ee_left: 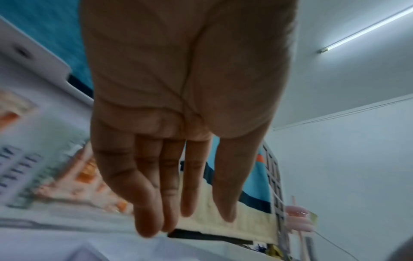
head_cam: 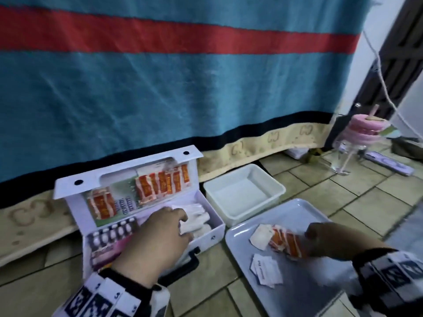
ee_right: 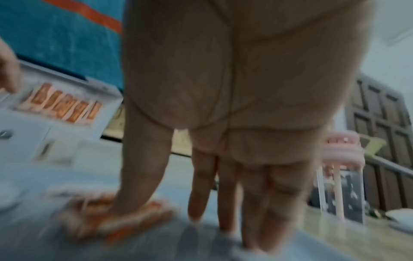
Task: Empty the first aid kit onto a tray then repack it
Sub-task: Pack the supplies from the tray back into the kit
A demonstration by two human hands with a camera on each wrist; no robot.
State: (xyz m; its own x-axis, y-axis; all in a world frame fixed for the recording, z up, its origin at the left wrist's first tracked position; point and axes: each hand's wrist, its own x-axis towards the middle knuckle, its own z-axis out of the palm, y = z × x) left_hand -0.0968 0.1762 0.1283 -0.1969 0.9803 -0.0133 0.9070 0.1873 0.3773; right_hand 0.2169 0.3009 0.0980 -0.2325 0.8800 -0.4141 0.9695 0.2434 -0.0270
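Observation:
The white first aid kit (head_cam: 214, 233) stands open on the floor at left, its lid (head_cam: 68, 186) up with orange plaster packets (head_cam: 160, 184) tucked inside. White bandage rolls (head_cam: 199, 213), a row of vials (head_cam: 112, 234) and a pink item (head_cam: 107, 252) lie in the box. My left hand (head_cam: 186, 226) reaches over the rolls; the left wrist view shows its fingers (ee_left: 170, 194) straight and holding nothing. My right hand (head_cam: 309, 242) is low over the grey tray (head_cam: 304, 294), fingers straight, thumb (ee_right: 125, 194) resting on a bunch of orange plaster packets (head_cam: 286, 242) on the tray.
White sachets (head_cam: 266, 269) and a white pad (head_cam: 261, 233) also lie on the tray. An empty white tub (head_cam: 280, 191) sits behind it. A striped blanket (head_cam: 160, 88) hangs at the back. A jar with pink rings (head_cam: 357, 133) and a power strip (head_cam: 389, 165) are far right.

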